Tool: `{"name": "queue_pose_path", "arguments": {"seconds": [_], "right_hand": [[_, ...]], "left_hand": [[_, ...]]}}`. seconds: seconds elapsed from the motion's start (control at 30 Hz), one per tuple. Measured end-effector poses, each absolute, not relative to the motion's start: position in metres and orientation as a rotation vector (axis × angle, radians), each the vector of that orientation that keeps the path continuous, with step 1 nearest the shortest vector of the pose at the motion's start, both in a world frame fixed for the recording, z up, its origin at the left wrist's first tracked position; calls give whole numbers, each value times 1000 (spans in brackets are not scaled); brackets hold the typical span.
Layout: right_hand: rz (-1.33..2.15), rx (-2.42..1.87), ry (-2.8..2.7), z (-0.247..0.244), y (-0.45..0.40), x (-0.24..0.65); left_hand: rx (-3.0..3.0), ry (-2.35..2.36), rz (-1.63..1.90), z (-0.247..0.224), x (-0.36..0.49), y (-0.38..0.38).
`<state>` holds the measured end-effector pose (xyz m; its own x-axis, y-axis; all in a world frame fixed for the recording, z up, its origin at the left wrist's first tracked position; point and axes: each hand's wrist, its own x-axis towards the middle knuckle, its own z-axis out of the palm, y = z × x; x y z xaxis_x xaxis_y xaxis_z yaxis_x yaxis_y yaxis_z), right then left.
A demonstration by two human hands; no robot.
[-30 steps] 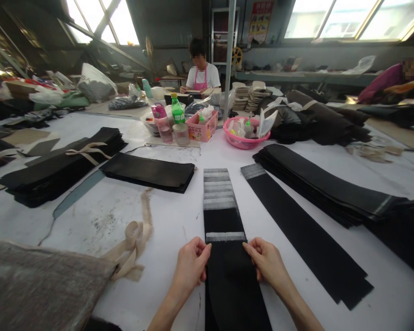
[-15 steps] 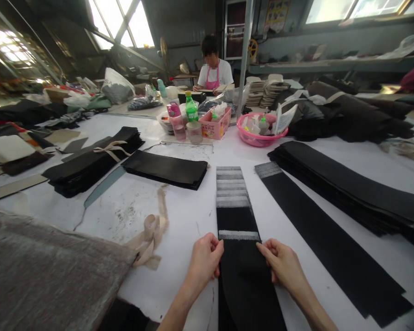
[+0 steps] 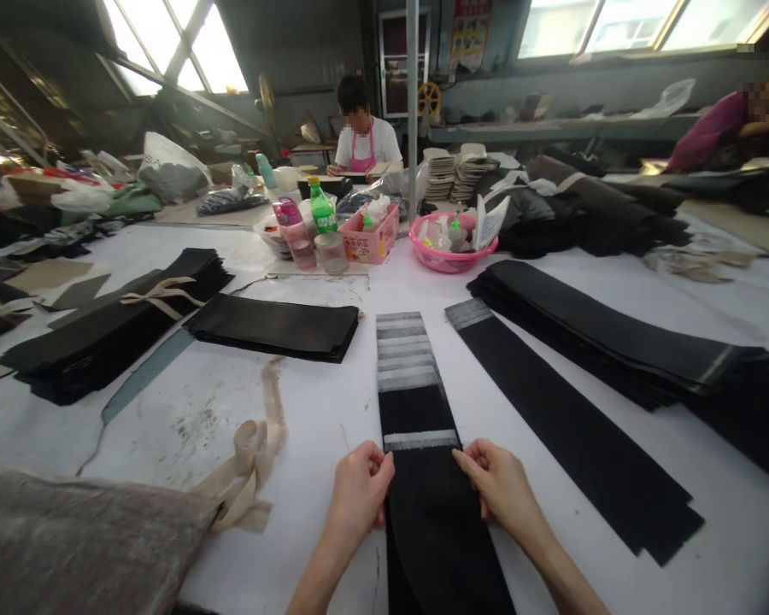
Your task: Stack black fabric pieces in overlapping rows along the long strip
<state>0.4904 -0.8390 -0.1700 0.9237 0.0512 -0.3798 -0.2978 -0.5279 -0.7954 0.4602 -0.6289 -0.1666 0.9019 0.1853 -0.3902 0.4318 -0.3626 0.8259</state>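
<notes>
While the left hand (image 3: 356, 489) and right hand (image 3: 502, 485) pinch opposite edges of the strip (image 3: 441, 521), even tension should limit skewing.

The held strip (image 3: 445, 521) is black, the layered pieces (image 3: 408, 359) beyond striped grey-white, the basin (image 3: 452, 256) pink.

Narrow gap between black strips (image 3: 570, 418)
</notes>
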Motion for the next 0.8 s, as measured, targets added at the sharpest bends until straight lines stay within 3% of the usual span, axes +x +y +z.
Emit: {"name": "queue_pose_path", "arguments": {"seconds": [0.8], "right_hand": [[425,-2144,201,-168,-838,490]], "left_hand": [[1938,452,-290,-166,459,-630]]}}
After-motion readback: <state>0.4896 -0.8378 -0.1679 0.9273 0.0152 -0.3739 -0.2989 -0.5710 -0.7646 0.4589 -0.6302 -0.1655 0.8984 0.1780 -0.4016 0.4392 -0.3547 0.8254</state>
